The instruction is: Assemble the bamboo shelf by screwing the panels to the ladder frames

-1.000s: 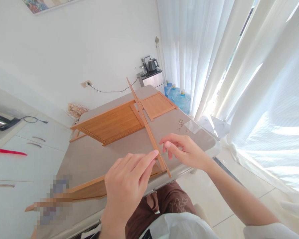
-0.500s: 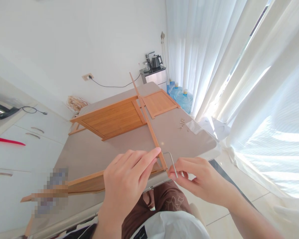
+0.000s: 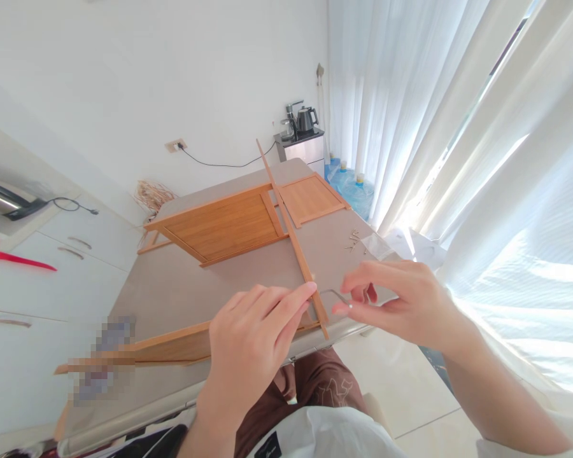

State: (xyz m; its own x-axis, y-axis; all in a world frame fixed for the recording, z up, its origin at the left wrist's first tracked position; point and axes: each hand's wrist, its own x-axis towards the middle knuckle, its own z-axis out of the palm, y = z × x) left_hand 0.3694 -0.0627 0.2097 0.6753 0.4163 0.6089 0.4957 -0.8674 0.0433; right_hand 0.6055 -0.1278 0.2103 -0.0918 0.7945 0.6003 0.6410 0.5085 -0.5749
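My left hand [image 3: 258, 334] is closed, its thumb and index finger pinching a long narrow wooden rail [image 3: 300, 254] near its close end. The rail runs away from me across the table. To the right of it, my right hand [image 3: 403, 302] pinches a bent metal hex key [image 3: 335, 293] by its long arm. The key's short end points at the rail's side, beside my left fingertips; the exact contact is too small to make out. Against the rail's far part stands a framed wooden panel [image 3: 224, 226]. Another framed panel [image 3: 176, 353] lies along the near edge, partly behind my left hand.
A smaller wooden panel [image 3: 312, 198] lies at the table's far right. Several screws [image 3: 353, 240] and a clear plastic bag [image 3: 376, 247] rest near the right edge of the grey table [image 3: 172, 292]. Beyond stand a kettle [image 3: 307, 119] on a cabinet and water bottles [image 3: 356, 191].
My right hand has lifted and moved right, turning the hex key's long arm from pointing down towards me to pointing right. My left hand keeps its hold on the rail.
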